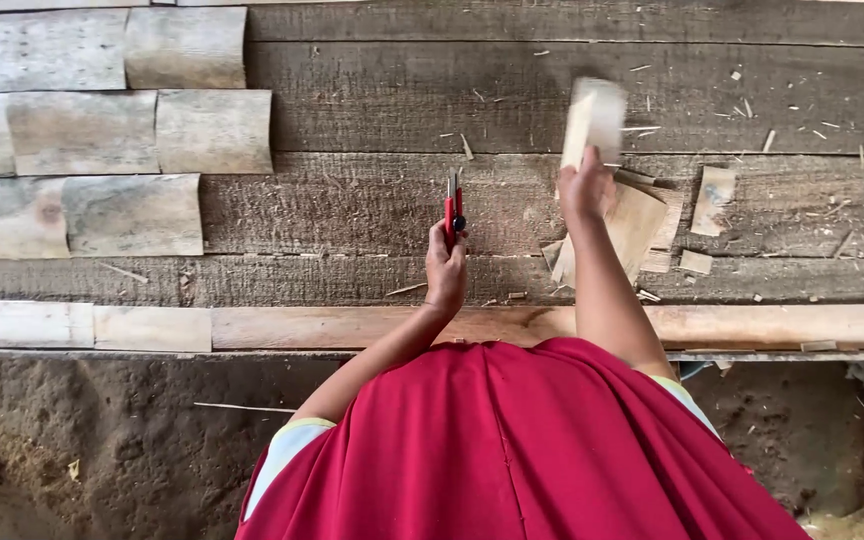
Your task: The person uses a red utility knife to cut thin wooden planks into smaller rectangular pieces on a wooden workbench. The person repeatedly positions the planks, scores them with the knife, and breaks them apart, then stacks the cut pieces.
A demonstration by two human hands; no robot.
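— What colours show on the desk (572,90)?
— Weathered grey-brown planks with pale shavings; a lighter tan board (352,326) runs along the front edge.
— And the tool?
— The cutter (453,210) is red with black parts.
— Anything else?
— The wood piece (592,120) is pale cream, the curved slabs (132,130) mottled grey-beige, the garment (522,450) crimson.

Left hand (445,268) over the plank bench (372,210), gripping a cutter (453,208) upright; right hand (585,185) just to its right, lifting a wood piece (592,120). Flat offcuts (642,225) right of that hand; curved slabs (112,130) in rows far left.
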